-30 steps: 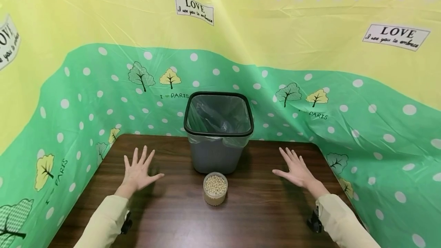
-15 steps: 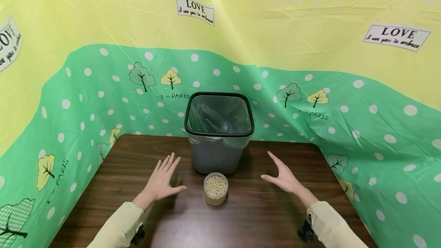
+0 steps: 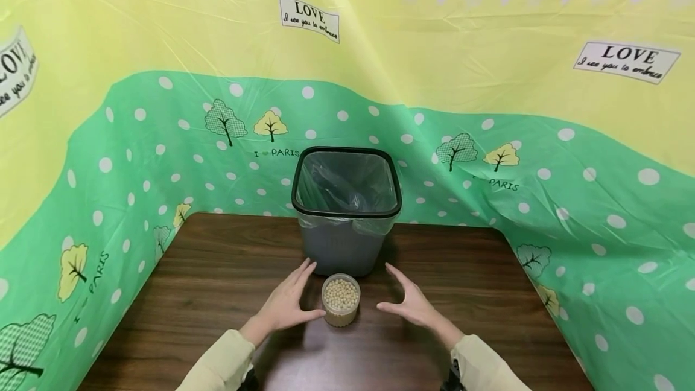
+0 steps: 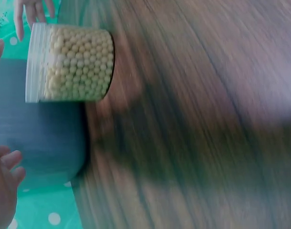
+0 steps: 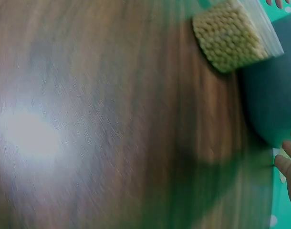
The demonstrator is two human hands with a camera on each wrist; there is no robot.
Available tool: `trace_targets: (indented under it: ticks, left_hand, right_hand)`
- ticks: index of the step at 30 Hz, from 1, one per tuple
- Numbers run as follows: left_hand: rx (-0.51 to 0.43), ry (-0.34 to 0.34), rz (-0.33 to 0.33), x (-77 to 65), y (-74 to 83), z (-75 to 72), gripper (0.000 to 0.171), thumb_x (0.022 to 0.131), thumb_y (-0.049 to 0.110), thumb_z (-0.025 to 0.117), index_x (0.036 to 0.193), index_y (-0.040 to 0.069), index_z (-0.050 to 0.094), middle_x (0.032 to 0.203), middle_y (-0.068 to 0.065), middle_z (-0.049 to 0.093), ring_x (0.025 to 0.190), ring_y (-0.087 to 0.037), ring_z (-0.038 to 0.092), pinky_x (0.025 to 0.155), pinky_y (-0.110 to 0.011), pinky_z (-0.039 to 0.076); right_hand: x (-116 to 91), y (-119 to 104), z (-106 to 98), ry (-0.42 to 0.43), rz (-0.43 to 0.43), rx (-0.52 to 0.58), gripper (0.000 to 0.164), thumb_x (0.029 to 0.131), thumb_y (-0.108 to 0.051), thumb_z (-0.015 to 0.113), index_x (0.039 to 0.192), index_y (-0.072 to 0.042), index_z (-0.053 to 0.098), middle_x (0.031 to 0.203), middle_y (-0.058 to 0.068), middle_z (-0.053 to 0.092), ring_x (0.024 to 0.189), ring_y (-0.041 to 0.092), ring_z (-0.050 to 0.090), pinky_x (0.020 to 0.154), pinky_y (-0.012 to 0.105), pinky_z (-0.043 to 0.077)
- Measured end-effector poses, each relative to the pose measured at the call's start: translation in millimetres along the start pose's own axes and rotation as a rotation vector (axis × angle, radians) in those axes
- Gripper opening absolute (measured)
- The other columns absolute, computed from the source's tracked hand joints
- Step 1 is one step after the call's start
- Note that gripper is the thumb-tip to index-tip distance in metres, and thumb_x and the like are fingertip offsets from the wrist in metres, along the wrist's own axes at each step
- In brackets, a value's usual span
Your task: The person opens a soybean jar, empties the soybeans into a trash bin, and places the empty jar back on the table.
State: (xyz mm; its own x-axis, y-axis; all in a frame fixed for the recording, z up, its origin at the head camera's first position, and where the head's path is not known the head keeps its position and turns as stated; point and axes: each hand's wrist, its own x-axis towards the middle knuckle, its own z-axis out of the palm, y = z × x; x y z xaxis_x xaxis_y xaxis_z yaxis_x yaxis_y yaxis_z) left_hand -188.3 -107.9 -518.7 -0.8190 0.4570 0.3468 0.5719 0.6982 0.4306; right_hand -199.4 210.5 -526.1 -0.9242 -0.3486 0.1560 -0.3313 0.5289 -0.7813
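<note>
A clear plastic jar of pale round beans [image 3: 341, 299] stands upright on the table, in front of the bin. My left hand [image 3: 288, 300] is just left of the jar, fingers spread and thumb tip right at its side. To the jar's right, a little farther off, my right hand [image 3: 411, 303] has its thumb and fingers apart, facing the jar. Both hands hold nothing. The left wrist view shows the jar [image 4: 78, 64] side-on, with part of the left hand [image 4: 5, 183] at the edge. Fingers of the right hand [image 5: 289, 160] show in the right wrist view.
A grey bin [image 3: 342, 243] with a black rim and a clear liner stands directly behind the jar. The dark wooden table [image 3: 217, 258] ends at a green and yellow printed curtain [image 3: 163, 113], which runs along the back and both sides.
Both hands have moved inward from the table's sides towards the jar, the left to the right and the right to the left. The jar and bin have stayed in place.
</note>
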Motion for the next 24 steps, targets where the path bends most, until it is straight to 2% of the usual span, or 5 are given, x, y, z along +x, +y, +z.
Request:
trace_targets:
  ticks: [4, 9, 13, 19, 24]
  left_hand:
    - [-0.033, -0.019, -0.018, 1.8, 5.4, 7.0, 0.095, 0.07, 0.053, 0.07, 0.14, 0.002, 0.03, 0.142, -0.017, 0.032, 0.126, -0.03, 0.038, 0.094, -0.045, 0.04]
    - [-0.077, -0.043, -0.03, 5.3, 6.9, 15.6, 0.091, 0.069, 0.052, 0.071, 0.138, 0.004, 0.034, 0.135, -0.013, 0.042, 0.116, -0.028, 0.048, 0.088, -0.043, 0.044]
    - [-0.112, -0.093, -0.062, 10.5, 7.1, 22.2, 0.092, 0.067, 0.053, 0.072, 0.137, 0.005, 0.036, 0.132, -0.01, 0.045, 0.112, -0.026, 0.051, 0.088, -0.042, 0.045]
    - [-0.164, -0.166, -0.077, 19.8, 5.8, 27.2, 0.091, 0.064, 0.048, 0.076, 0.134, 0.001, 0.04, 0.13, -0.013, 0.048, 0.115, -0.027, 0.049, 0.09, -0.043, 0.043]
    - [-0.251, -0.19, -0.091, 26.2, 3.4, 30.1, 0.085, 0.064, 0.039, 0.079, 0.13, -0.001, 0.044, 0.125, -0.013, 0.052, 0.111, -0.026, 0.052, 0.089, -0.042, 0.044]
  right_hand:
    - [-1.2, -0.3, 18.0, -0.013, -0.018, 0.055, 0.085, 0.07, -0.018, 0.079, 0.139, -0.003, 0.032, 0.135, 0.023, 0.04, 0.125, 0.036, 0.037, 0.098, 0.054, 0.031]
    - [-3.9, -8.2, 36.3, -0.029, -0.04, 0.13, 0.082, 0.068, -0.01, 0.079, 0.135, 0.007, 0.034, 0.129, 0.031, 0.043, 0.12, 0.043, 0.04, 0.094, 0.059, 0.031]
    - [-2.1, -4.1, 52.0, -0.057, -0.029, 0.161, 0.081, 0.07, -0.011, 0.078, 0.136, 0.004, 0.033, 0.13, 0.026, 0.044, 0.12, 0.041, 0.04, 0.092, 0.056, 0.035]
    - [5.3, 2.3, 68.5, -0.097, 0.019, 0.272, 0.076, 0.073, -0.017, 0.076, 0.137, -0.006, 0.037, 0.134, 0.017, 0.044, 0.123, 0.035, 0.039, 0.097, 0.052, 0.034]
    - [8.9, -7.0, 69.9, -0.133, 0.031, 0.374, 0.072, 0.075, -0.012, 0.075, 0.136, -0.002, 0.038, 0.134, 0.019, 0.042, 0.122, 0.036, 0.04, 0.098, 0.05, 0.034]
